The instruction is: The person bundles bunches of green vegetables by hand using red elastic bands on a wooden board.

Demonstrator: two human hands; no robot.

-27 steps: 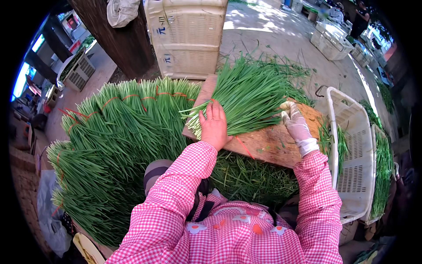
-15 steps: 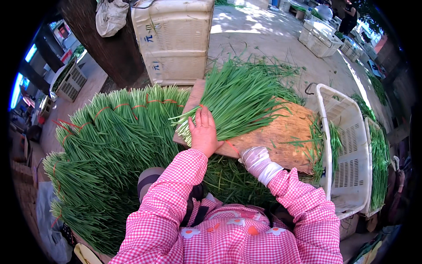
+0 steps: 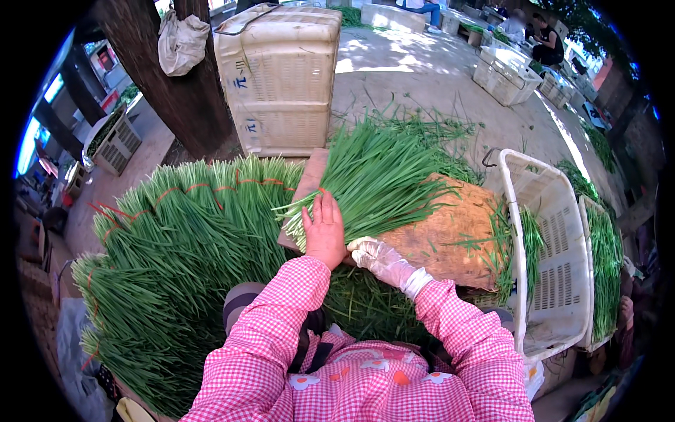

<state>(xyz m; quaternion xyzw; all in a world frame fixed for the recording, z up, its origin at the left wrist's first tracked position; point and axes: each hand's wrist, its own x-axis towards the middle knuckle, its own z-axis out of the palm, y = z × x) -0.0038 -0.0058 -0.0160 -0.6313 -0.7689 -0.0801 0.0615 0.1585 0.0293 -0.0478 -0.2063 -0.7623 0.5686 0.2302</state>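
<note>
A loose bundle of green chives lies fanned across a worn wooden board. My left hand, bare, presses flat on the cut ends of that bundle at the board's near left corner. My right hand, in a thin clear glove, rests against the same cut ends just to the right, touching my left hand; what its fingers hold is hidden. Both sleeves are pink checked.
A big heap of chive bunches tied with red bands fills the left. White plastic crates holding chives stand at the right. Stacked beige crates and a tree trunk are behind. People sit far back right.
My right hand has left the board's far right side and come left to the bundle's cut ends beside my left hand. The left hand stayed on the chives.
</note>
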